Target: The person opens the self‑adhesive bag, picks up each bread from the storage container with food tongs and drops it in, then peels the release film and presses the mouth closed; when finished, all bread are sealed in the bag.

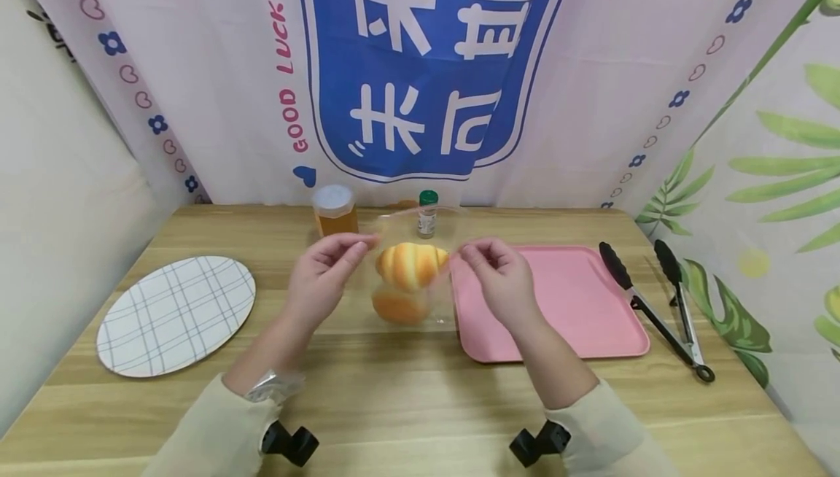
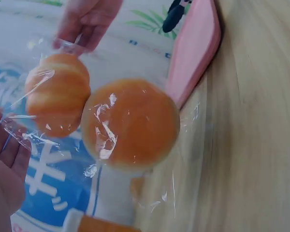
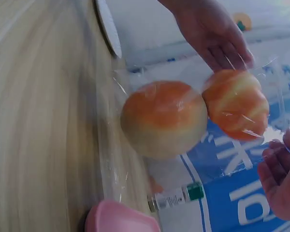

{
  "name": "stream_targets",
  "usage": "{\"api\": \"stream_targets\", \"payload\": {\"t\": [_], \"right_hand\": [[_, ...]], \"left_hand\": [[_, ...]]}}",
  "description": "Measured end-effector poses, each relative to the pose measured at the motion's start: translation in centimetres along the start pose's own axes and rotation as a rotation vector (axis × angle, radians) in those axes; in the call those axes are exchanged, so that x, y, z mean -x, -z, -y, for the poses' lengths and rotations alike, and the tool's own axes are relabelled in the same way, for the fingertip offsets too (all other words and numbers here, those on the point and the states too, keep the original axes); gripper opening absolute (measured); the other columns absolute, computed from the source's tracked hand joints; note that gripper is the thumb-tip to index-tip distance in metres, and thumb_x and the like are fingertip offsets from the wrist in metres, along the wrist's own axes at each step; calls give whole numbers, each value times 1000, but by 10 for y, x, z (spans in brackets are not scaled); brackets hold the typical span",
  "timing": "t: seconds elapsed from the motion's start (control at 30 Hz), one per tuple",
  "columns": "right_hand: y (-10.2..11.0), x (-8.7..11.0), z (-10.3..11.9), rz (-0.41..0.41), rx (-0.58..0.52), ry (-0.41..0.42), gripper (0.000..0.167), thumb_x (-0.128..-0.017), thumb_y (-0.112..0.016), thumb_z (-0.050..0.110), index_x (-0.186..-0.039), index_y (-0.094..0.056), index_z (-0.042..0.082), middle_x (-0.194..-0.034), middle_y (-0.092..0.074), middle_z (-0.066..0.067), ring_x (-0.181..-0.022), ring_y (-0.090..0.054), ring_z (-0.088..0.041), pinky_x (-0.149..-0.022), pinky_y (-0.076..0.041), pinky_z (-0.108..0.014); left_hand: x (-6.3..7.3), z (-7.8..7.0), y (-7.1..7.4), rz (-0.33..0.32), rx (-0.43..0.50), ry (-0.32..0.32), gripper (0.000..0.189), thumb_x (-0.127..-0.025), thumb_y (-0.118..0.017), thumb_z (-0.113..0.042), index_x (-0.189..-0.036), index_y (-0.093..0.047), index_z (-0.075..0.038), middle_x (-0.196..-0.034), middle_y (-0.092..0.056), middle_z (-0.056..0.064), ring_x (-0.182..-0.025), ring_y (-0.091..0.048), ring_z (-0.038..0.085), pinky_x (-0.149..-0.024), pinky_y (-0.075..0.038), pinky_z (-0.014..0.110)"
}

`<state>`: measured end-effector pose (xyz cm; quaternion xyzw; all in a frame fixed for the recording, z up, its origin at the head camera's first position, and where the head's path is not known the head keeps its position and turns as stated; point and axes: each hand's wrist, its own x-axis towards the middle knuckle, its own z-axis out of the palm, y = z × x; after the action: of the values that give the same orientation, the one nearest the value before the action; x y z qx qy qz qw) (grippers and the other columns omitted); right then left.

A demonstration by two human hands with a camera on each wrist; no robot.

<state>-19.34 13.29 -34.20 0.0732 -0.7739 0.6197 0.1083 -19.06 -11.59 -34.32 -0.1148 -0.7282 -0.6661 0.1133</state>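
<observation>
A clear plastic bag (image 2: 162,193) hangs over the middle of the table with two breads inside. The upper one is a ridged, croissant-shaped bread (image 1: 412,265); below it is a round, golden-brown bun (image 1: 400,305). At the bag's upper left edge, my left hand (image 1: 323,276) pinches the plastic between thumb and fingers. My right hand (image 1: 504,281) grips the opposite edge the same way, with the near corner of the pink tray beneath it. Both wrist views show the bread and bun side by side through the shiny film.
A pink tray (image 1: 564,316) lies on the right, with black-tipped tongs (image 1: 685,331) beyond it. On the left is a checked oval plate (image 1: 177,316). An amber jar (image 1: 337,223) and green-capped bottle (image 1: 427,218) stand behind the bag. Crumpled clear plastic (image 1: 275,387) shows near the left sleeve.
</observation>
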Motion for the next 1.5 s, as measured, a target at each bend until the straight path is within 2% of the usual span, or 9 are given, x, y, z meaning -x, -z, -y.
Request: {"api": "stream_targets", "payload": {"t": [0.13, 0.27, 0.43, 0.6, 0.77, 0.97, 1.17, 1.23, 1.5], "right_hand": [[4, -4, -11, -46, -85, -66, 15, -97, -59, 8, -99, -63, -6, -92, -70, -3, -89, -64, -13, -84, -56, -19], [-2, -1, -14, 28, -88, -85, 18, -97, -60, 10, -102, -62, -7, -101, -71, -10, -93, -64, -13, -87, -55, -19], [-4, -2, -18, -1, -176, -98, 12, -99, -55, 8, -97, -61, -2, -96, -72, -5, -88, -66, -9, -86, -56, -20], [0, -5, -21, 11, -248, -139, 12, -102, -49, 7, -96, -57, 1, -89, -72, 5, -86, -66, -7, -84, -56, -21], [-1, -8, -18, 20, -202, -143, 13, -101, -50, 5, -109, -55, -4, -85, -72, 8, -82, -67, -5, -80, -57, -21], [-1, -12, -10, -18, -134, -125, 24, -101, -54, 12, -119, -59, -3, -75, -70, 10, -72, -66, -4, -72, -57, -20], [0, -15, -5, -74, -161, -91, 30, -104, -49, 19, -104, -61, -9, -72, -67, 10, -72, -65, -5, -74, -58, -20], [0, -15, -5, -84, -179, -85, 27, -104, -47, 17, -95, -61, -5, -72, -67, 11, -72, -65, -5, -75, -57, -20], [0, -16, -4, -146, -249, -152, 32, -103, -45, 14, -73, -58, 11, -65, -68, 10, -65, -65, -7, -71, -57, -22]], "left_hand": [[4, 8, 5, -58, 68, 27, 23, -99, -56, -8, -109, -62, 11, -94, -72, -23, -94, -66, 1, -87, -54, 15], [7, 15, 2, 4, 87, 21, 22, -99, -56, -7, -108, -61, 12, -95, -72, -22, -94, -65, -1, -89, -54, 15], [9, 21, -2, -87, 200, 61, 13, -99, -54, -5, -98, -67, -5, -94, -74, -18, -93, -68, 2, -89, -56, 18], [10, 23, -4, -141, 330, 158, 26, -101, -47, -3, -88, -64, -17, -88, -75, -12, -91, -70, 4, -87, -57, 18], [8, 21, -8, -150, 319, 187, 19, -102, -49, -11, -88, -60, -15, -83, -73, -12, -87, -69, 4, -86, -56, 19], [6, 19, -10, -154, 277, 128, 16, -102, -51, -10, -90, -60, -16, -83, -73, -13, -84, -69, 5, -87, -56, 21], [5, 16, -11, -191, 318, 30, 19, -100, -52, -7, -93, -65, -18, -87, -73, -12, -87, -71, 5, -91, -57, 22], [5, 15, -11, -210, 315, 19, 20, -100, -52, -6, -90, -64, -17, -86, -73, -12, -87, -71, 5, -91, -57, 22], [7, 12, -16, -187, 342, 115, 25, -100, -45, -4, -80, -57, -15, -78, -71, -9, -82, -70, 8, -89, -57, 24]]}}
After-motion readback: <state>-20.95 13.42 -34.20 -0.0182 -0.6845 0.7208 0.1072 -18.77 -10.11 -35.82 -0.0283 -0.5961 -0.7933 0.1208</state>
